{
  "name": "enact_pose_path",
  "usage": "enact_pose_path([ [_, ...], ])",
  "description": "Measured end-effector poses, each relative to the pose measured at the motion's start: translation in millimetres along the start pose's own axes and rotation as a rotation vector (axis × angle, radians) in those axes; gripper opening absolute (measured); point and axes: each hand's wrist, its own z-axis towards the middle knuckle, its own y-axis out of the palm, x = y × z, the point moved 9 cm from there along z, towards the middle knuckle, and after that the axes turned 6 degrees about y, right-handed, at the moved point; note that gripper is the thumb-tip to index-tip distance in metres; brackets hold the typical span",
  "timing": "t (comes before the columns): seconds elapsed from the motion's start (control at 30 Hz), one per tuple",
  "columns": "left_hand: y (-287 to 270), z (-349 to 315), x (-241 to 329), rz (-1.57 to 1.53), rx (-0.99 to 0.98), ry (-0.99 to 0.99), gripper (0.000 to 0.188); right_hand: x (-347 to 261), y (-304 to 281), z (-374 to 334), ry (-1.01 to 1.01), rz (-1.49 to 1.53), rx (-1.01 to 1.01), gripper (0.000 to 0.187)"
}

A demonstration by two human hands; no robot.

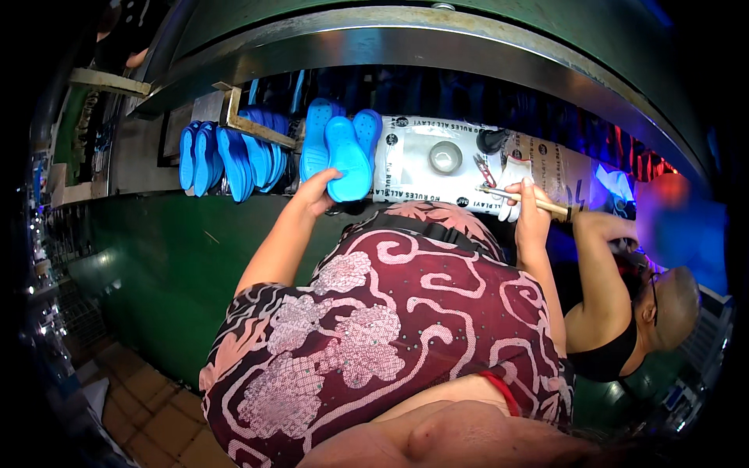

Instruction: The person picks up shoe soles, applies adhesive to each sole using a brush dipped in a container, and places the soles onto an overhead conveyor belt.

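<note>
My left hand (315,192) grips the lower end of a bright blue shoe sole (347,162) that lies on the bench, with two more blue soles (315,140) beside and behind it. My right hand (531,209) holds a thin wooden-handled brush (521,198), its tip pointing left over a white printed sheet (413,175). On that sheet lie a grey tape roll (445,157) and a small red-handled tool (484,169). My maroon patterned garment fills the lower middle of the view.
A row of several blue soles (226,156) stands on edge at the left, behind a metal angle bracket (251,127). The green bench front (172,265) drops to a tiled floor. Another person (632,312) in a black top works close at my right.
</note>
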Motion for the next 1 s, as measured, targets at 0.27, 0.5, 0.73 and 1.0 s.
enact_pose_path([
  [0.27, 112, -96, 71, 0.270, -0.048, 0.448, 0.056, -23, 24, 9, -0.011, 0.146, -0.121, 0.035],
  [0.5, 182, -108, 116, 0.737, 0.030, 0.997, 0.047, -133, 62, -23, -0.749, -0.126, -0.287, 0.019],
  [0.73, 213, -115, 114, 0.682, -0.082, 1.102, 0.041, -129, 68, -34, -0.889, -0.373, -0.220, 0.016],
  [1.0, 216, -113, 113, 0.799, -0.105, 1.178, 0.042, -122, 50, -31, -0.760, -0.382, -0.193, 0.018],
])
